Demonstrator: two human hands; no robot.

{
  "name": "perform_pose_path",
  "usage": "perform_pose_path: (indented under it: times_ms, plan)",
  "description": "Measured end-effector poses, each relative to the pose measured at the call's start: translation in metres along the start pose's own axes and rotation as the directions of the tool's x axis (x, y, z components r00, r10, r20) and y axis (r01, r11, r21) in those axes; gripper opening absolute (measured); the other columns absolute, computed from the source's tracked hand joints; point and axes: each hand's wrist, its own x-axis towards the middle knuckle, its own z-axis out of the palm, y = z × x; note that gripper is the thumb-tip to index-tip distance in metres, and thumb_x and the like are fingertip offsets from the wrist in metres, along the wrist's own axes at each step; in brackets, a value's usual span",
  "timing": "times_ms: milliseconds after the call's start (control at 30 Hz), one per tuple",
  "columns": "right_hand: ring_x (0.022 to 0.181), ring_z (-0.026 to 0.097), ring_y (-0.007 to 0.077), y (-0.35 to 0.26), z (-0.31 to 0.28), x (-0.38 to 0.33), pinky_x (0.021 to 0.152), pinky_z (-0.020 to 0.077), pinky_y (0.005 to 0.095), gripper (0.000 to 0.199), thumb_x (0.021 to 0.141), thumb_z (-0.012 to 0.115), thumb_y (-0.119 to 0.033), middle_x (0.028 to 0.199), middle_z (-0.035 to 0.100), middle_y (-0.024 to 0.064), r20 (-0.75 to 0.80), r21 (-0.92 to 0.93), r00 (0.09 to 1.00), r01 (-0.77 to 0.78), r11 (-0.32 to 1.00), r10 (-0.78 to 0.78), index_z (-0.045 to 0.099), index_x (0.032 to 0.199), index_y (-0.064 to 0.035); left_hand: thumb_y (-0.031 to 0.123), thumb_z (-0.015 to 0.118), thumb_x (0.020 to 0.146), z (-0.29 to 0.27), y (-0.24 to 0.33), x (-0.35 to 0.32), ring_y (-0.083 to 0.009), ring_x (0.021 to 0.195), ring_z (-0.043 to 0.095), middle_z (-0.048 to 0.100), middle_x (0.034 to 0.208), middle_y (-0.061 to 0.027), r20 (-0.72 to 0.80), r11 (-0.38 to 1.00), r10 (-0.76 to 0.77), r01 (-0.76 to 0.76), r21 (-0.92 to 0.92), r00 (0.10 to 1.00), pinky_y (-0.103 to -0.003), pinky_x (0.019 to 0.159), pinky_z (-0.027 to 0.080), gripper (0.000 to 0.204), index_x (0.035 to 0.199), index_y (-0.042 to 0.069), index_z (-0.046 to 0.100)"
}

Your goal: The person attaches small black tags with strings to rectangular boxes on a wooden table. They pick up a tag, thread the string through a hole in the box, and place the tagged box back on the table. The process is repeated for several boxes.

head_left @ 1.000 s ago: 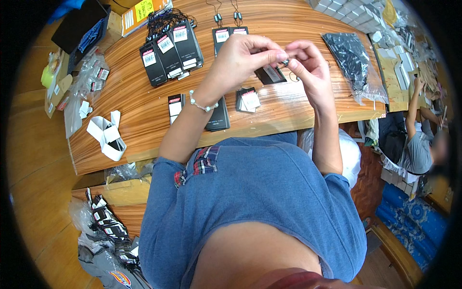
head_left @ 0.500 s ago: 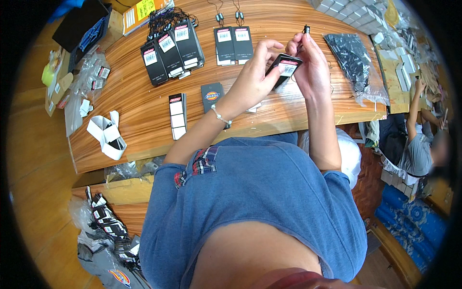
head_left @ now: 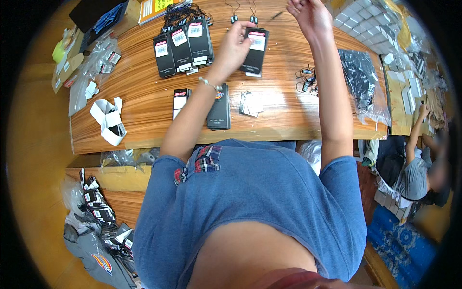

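My left hand (head_left: pixel 235 44) is stretched far out over the wooden table (head_left: pixel 144 101) and grips a black hang tag (head_left: pixel 255 50) with a white label by its left edge. My right hand (head_left: pixel 310 14) is raised at the table's far side, its fingers pinched. A thin dark cord (head_left: pixel 275 16) runs from the tag's top toward that hand. Two more cords with small fasteners (head_left: pixel 243 18) lie just beyond the tag. A fanned row of similar black tags (head_left: pixel 183 43) lies to the left of my left hand.
Near the table's front edge lie a black tag stack (head_left: pixel 219 106), a narrow tag (head_left: pixel 179 103) and small pale cards (head_left: pixel 251 103). Loose cords (head_left: pixel 305 79), a clear bag (head_left: pixel 363 82), white paper strips (head_left: pixel 110 120) and plastic bags (head_left: pixel 91 67) surround them. Another person (head_left: pixel 416 171) sits at right.
Both hands have moved away from my body toward the table's far side. The black tag went with my left hand, and my right hand has pulled away to the right, drawing the cord out.
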Motion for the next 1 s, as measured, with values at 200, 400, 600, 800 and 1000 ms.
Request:
perform_pose_path:
  times_ms: [200, 400, 600, 800, 1000]
  plan:
    - [0.058, 0.050, 0.0087, 0.047, -0.003, 0.094, 0.051, 0.0384, 0.0241, 0.019, 0.088, 0.041, -0.023, 0.064, 0.056, -0.0010, -0.108, -0.271, 0.973, -0.228, 0.935, 0.206, 0.050, 0.072, -0.0156, 0.003, 0.060, 0.075, -0.046, -0.043, 0.035, -0.0171, 0.076, 0.061, 0.063, 0.085, -0.0101, -0.160, 0.958, -0.016, 0.061, 0.281, 0.987, -0.027, 0.067, 0.049, 0.030, 0.104, 0.001, 0.055]
    - [0.055, 0.048, 0.0071, 0.091, -0.003, 0.121, 0.047, 0.0332, 0.0225, 0.022, 0.086, 0.041, -0.029, 0.063, 0.056, -0.0022, -0.217, -0.470, 0.922, -0.386, 0.794, 0.320, 0.052, 0.070, -0.0182, 0.003, 0.062, 0.073, -0.044, -0.051, 0.037, -0.0178, 0.079, 0.058, 0.061, 0.090, -0.0108, -0.191, 0.826, -0.015, 0.120, 0.551, 0.981, -0.026, 0.073, 0.047, 0.029, 0.101, 0.001, 0.059]
    - [0.053, 0.040, 0.0088, 0.115, -0.016, 0.132, 0.047, 0.0280, 0.0245, 0.022, 0.086, 0.044, -0.029, 0.063, 0.049, -0.0031, -0.180, -0.593, 0.923, -0.379, 0.711, 0.341, 0.057, 0.074, -0.0172, 0.003, 0.061, 0.072, -0.041, -0.060, 0.036, -0.0301, 0.090, 0.055, 0.057, 0.090, -0.0169, -0.149, 0.650, 0.163, 0.008, 0.760, 0.975, -0.034, 0.084, 0.044, 0.028, 0.100, -0.001, 0.060]
    - [0.057, 0.033, 0.0063, 0.115, -0.021, 0.124, 0.052, 0.0301, 0.0228, 0.027, 0.092, 0.042, -0.028, 0.072, 0.039, -0.0056, -0.159, -0.658, 0.886, -0.424, 0.622, 0.435, 0.065, 0.086, -0.0142, 0.007, 0.057, 0.080, -0.025, -0.014, 0.016, -0.0320, 0.105, 0.047, 0.049, 0.108, -0.0184, -0.111, 0.661, 0.131, -0.003, 0.750, 0.985, -0.036, 0.093, 0.037, 0.036, 0.114, -0.001, 0.051]
    - [0.051, 0.033, 0.0096, 0.136, -0.023, 0.133, 0.045, 0.0274, 0.0272, 0.023, 0.087, 0.047, -0.024, 0.059, 0.041, -0.0007, -0.285, -0.747, 0.861, -0.475, 0.465, 0.422, 0.060, 0.074, -0.0101, 0.009, 0.057, 0.082, -0.042, 0.030, -0.051, -0.0194, 0.081, 0.051, 0.052, 0.106, -0.0117, -0.143, 0.775, 0.096, 0.016, 0.632, 0.985, -0.029, 0.075, 0.044, 0.039, 0.119, 0.003, 0.049]
